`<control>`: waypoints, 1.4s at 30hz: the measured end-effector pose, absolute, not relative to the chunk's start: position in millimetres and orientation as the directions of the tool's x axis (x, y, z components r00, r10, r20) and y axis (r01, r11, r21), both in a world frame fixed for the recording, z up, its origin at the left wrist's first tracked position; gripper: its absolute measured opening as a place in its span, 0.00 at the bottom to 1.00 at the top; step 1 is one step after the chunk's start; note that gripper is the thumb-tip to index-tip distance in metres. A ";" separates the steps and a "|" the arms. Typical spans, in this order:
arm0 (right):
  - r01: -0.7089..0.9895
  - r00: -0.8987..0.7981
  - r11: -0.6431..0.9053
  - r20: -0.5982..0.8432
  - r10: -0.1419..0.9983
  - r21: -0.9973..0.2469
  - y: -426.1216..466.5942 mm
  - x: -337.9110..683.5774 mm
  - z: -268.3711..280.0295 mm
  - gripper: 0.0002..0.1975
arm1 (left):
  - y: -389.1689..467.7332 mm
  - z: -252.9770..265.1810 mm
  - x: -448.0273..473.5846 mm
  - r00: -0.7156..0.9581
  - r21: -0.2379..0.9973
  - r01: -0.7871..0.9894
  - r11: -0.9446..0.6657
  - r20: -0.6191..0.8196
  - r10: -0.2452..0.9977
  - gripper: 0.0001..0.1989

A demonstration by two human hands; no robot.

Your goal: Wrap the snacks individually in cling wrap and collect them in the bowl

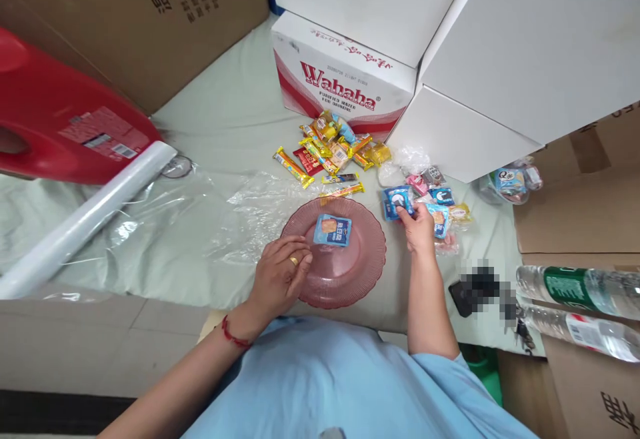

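Note:
A pink ribbed glass plate [337,289] lies on the cloth-covered table in front of me, with one blue snack packet [333,230] on it. My left hand [283,272], wearing a ring, rests over the plate's left rim with its fingers loosely bent and nothing visible in them. To the right of the plate, my right hand [420,227] pinches a blue snack packet [398,200] between thumb and fingers. Around that hand lie more blue packets [441,196], a pink packet [417,184] and clear-wrapped pieces [447,244]; some are partly hidden behind it.
Yellow-wrapped snacks [327,142] are heaped before a Wahaha carton [345,72]. A plastic film roll [90,222] and red jug [75,112] stand left. Right are a clear tub [505,185], a phone [461,299], keys [524,335] and bottles [580,289]. White boxes [520,52] border the back.

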State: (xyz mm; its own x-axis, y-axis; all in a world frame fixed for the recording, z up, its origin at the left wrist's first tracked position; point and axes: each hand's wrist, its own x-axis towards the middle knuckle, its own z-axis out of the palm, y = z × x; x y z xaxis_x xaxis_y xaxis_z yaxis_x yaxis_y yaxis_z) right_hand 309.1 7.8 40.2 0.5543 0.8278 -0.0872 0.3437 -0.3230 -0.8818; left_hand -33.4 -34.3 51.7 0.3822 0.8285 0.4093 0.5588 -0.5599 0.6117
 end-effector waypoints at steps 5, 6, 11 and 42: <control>0.136 0.318 -0.157 -0.107 0.942 -0.978 -26.4 298.9 97.4 0.26 | -36.6 50.5 -32.8 0.198 0.649 0.584 -0.487 0.468 0.861 0.10; 0.144 0.187 -0.186 -0.158 0.970 -0.972 -32.8 291.1 108.2 0.25 | -36.8 49.8 -32.5 0.167 0.659 0.589 -0.468 0.467 0.868 0.10; 0.533 -0.365 -0.152 -0.388 0.846 -0.833 -40.7 227.6 122.3 0.16 | -35.8 46.2 -29.1 0.150 0.718 0.538 -0.442 0.434 0.888 0.11; 0.655 0.711 -0.641 0.037 0.703 -0.400 -36.4 398.4 52.9 0.24 | -31.1 75.5 -3.7 0.668 0.241 0.742 -0.626 -0.187 0.720 0.24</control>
